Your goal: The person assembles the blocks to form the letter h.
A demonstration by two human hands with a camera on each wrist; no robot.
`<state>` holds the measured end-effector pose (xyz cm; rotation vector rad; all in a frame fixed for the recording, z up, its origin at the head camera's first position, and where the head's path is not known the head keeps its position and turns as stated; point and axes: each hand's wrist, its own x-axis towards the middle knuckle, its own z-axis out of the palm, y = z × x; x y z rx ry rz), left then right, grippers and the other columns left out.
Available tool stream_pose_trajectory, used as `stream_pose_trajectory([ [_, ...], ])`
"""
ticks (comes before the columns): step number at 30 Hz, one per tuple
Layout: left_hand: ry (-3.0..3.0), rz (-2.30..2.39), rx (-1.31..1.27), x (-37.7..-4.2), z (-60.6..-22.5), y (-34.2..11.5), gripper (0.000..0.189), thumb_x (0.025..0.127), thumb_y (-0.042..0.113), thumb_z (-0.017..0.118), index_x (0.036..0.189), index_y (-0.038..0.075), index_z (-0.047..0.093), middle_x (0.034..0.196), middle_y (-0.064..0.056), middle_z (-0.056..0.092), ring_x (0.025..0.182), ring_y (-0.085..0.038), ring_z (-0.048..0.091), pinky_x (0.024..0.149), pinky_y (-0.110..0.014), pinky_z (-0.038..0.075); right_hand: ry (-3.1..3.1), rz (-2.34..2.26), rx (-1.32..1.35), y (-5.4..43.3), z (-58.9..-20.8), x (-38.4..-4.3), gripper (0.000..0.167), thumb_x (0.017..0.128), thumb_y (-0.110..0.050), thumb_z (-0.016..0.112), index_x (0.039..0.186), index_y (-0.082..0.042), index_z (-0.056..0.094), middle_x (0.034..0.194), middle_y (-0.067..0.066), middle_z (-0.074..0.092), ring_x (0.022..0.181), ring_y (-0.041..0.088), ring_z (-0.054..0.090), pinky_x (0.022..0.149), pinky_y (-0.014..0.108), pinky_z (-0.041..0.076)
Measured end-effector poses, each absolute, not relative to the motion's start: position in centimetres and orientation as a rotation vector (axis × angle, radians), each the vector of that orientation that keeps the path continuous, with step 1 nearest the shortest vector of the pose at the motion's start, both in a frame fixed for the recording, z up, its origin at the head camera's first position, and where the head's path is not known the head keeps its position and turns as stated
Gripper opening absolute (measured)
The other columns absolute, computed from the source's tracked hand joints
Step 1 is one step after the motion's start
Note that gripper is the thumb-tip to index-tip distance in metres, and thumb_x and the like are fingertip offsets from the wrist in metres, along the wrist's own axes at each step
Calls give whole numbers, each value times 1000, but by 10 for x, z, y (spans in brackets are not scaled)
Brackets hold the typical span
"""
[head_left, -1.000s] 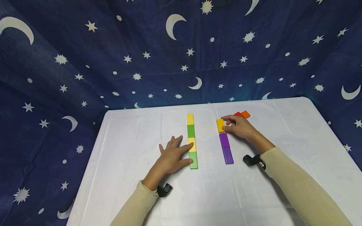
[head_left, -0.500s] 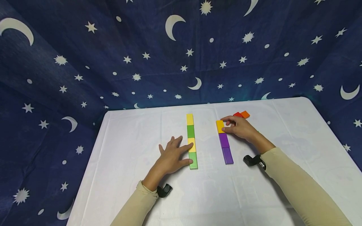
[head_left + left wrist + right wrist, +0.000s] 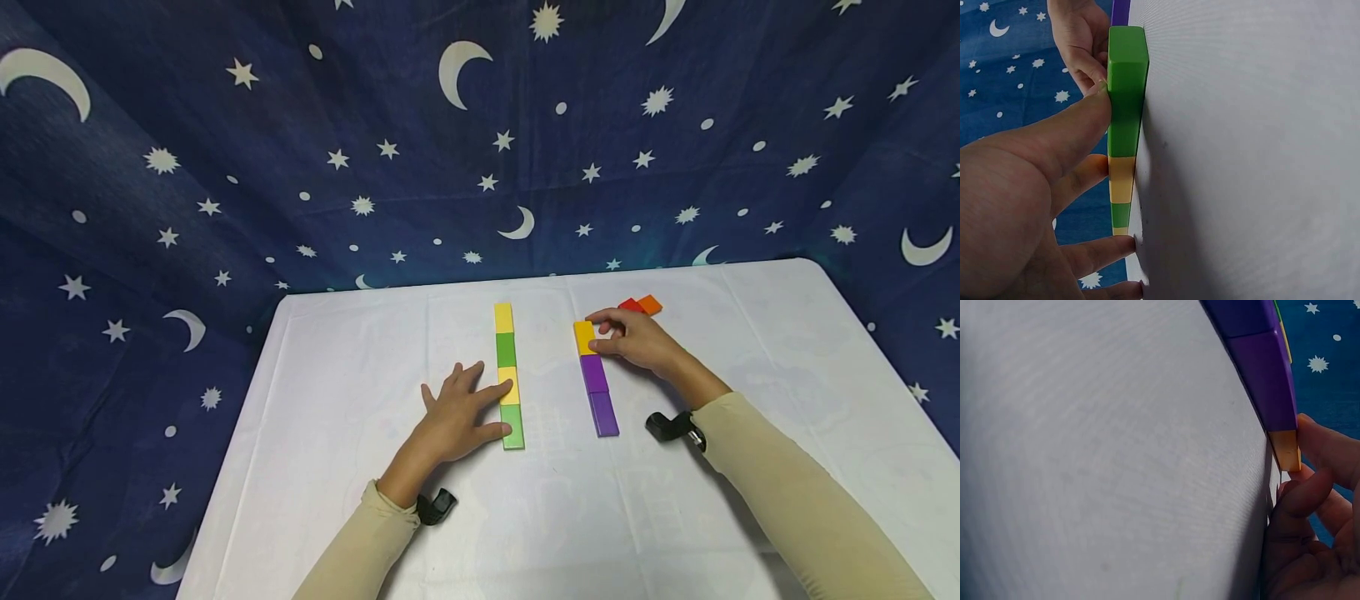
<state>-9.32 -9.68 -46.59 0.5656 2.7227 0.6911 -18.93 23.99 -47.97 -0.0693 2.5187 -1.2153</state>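
Head view, read as a clock face with 12 at the far side: a beige left sleeve [image 3: 367, 546] comes in from 7 o'clock, a small black wrist device [image 3: 437, 507] at its cuff. The left hand [image 3: 450, 417] lies with fingers spread and nearly straight, its index fingertip and thumb resting on a row of 4 smooth rectangular blocks. From 12 to 6 o'clock, end to end, that row has a pale yellow block [image 3: 503, 317], a mid-green block [image 3: 506, 350], a 2nd yellow block [image 3: 506, 375] under the index fingertip and a light green block [image 3: 513, 440] under the thumb.

Well apart, toward 3 o'clock, lies a row of 3, leaning slightly toward 11. Its 12 o'clock end is an amber-yellow rectangular block [image 3: 582, 337], meeting a purple rectangular block [image 3: 595, 373]; a 2nd purple block [image 3: 604, 414] follows at the 6 o'clock end. The right hand [image 3: 637, 339] pinches the amber-yellow block between thumb and index finger from its 3 o'clock side.

At 12 o'clock from that hand, a partly hidden red block [image 3: 631, 305] lies just beside an orange block [image 3: 649, 305]. All the blocks are on the white-covered counter [image 3: 315, 500].
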Motion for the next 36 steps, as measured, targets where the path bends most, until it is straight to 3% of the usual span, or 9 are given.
stream_pose_trajectory([
  [15, 2721, 718, 555, -93, -468, -97, 64, 88, 49, 77, 147, 36, 56, 166, -14, 31, 156, -46, 18, 105, -88, 6, 2522, -1210, -101, 241, -481, -189, 50, 92, -25, 77, 138, -12, 62, 108, 9, 55, 90, 24, 49, 74, 28, 42],
  [24, 2723, 711, 562, -93, -467, -97, 64, 88, 49, 76, 147, 35, 56, 166, -15, 31, 155, -47, 17, 105, -89, 6, 2477, -1244, -146, 243, -479, -189, 63, 87, -25, 82, 144, -14, 57, 112, 11, 54, 88, 25, 47, 70, 26, 41],
  [36, 2719, 698, 556, -93, -467, -97, 64, 89, 51, 75, 148, 36, 55, 166, -14, 31, 156, -46, 16, 105, -88, 5, 2481, -1245, -167, 242, -478, -188, 60, 88, -22, 82, 142, -13, 59, 112, 12, 53, 88, 25, 47, 71, 26, 42],
])
